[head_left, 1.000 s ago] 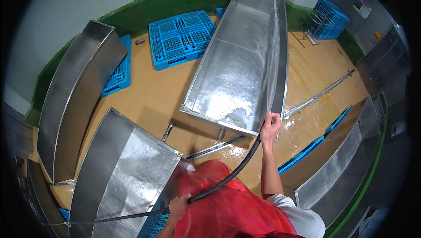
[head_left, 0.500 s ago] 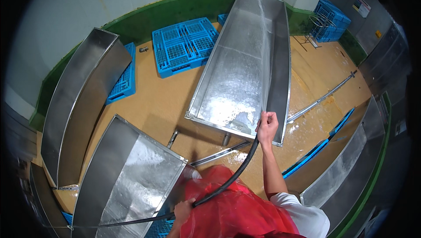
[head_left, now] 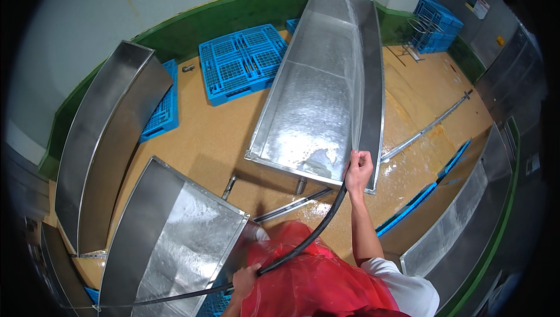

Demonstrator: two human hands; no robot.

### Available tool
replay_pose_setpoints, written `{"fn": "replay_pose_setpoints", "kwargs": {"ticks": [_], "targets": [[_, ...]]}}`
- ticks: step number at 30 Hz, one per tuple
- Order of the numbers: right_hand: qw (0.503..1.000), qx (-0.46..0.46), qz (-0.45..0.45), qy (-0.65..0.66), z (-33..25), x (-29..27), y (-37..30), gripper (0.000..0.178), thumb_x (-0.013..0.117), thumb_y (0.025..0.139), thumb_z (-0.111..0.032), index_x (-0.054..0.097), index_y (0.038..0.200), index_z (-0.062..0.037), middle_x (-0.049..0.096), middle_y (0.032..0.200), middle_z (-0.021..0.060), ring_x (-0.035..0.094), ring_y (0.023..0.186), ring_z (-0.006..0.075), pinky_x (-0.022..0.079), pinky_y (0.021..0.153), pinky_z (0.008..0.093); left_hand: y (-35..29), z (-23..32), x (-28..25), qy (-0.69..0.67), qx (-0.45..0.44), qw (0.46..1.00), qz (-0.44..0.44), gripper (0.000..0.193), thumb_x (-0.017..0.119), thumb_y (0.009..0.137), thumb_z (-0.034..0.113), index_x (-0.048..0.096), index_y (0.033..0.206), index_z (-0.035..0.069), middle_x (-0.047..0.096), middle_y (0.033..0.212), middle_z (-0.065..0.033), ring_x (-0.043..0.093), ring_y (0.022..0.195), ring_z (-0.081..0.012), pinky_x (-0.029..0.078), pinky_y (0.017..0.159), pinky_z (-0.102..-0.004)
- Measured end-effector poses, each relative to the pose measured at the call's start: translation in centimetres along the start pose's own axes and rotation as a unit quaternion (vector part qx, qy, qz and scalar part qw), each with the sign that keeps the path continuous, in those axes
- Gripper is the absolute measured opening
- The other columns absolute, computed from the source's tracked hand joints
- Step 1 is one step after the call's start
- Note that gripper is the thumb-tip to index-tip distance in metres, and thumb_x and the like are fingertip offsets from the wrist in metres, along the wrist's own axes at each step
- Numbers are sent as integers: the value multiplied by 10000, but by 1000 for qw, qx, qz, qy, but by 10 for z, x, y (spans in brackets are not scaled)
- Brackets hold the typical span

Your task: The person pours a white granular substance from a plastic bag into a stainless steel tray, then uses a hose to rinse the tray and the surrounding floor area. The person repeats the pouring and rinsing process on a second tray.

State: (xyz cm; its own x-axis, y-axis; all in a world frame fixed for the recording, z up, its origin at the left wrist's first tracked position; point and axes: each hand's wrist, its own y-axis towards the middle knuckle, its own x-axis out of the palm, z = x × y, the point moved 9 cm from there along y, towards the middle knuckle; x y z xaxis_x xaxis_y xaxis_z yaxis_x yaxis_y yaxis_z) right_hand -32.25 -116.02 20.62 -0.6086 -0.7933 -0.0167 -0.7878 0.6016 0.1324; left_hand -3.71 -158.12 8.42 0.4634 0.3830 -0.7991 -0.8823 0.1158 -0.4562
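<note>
My right hand (head_left: 358, 168) grips the end of a black hose (head_left: 318, 229), held up at the near right corner of a long stainless steel trough (head_left: 318, 95). A thin jet of water runs from the hose end along the trough's right wall toward its far end. My left hand (head_left: 245, 279) holds the same hose lower down, close to my red plastic apron (head_left: 303, 282). The hose trails off to the lower left over a second steel trough (head_left: 169, 241).
A third steel trough (head_left: 105, 136) stands at the left, and another (head_left: 466, 218) at the right. Blue plastic pallets (head_left: 242, 60) lie on the wet tan floor at the back. Blue crates (head_left: 437, 22) are stacked far right. Metal rails (head_left: 426, 127) lie on the floor.
My right hand has shifted slightly right along the trough's near corner, still holding the hose. The view has tilted a little; the water jet now shows along the right wall.
</note>
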Motion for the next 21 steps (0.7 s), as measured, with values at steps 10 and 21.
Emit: {"fn": "replay_pose_setpoints", "kwargs": {"ticks": [10, 21], "targets": [[1000, 4, 28, 0, 3, -25, -4, 257, 604, 1074, -221, 511, 899, -57, 547, 584, 14, 487, 440, 74, 366, 398, 262, 1, -2, 4, 0, 9, 1000, -11, 203, 595, 951, 264, 757, 1073, 280, 734, 816, -185, 731, 777, -416, 568, 679, -549], [997, 0, 71, -17, 9, -64, -14, 251, 612, 1071, -213, 511, 900, -60, 544, 574, 12, 490, 447, 73, 366, 403, 266, 0, 5, 6, -3, 59, 998, -19, 220, 594, 955, 236, 753, 1104, 265, 736, 838, -191, 729, 802, -419, 570, 697, -548]]}}
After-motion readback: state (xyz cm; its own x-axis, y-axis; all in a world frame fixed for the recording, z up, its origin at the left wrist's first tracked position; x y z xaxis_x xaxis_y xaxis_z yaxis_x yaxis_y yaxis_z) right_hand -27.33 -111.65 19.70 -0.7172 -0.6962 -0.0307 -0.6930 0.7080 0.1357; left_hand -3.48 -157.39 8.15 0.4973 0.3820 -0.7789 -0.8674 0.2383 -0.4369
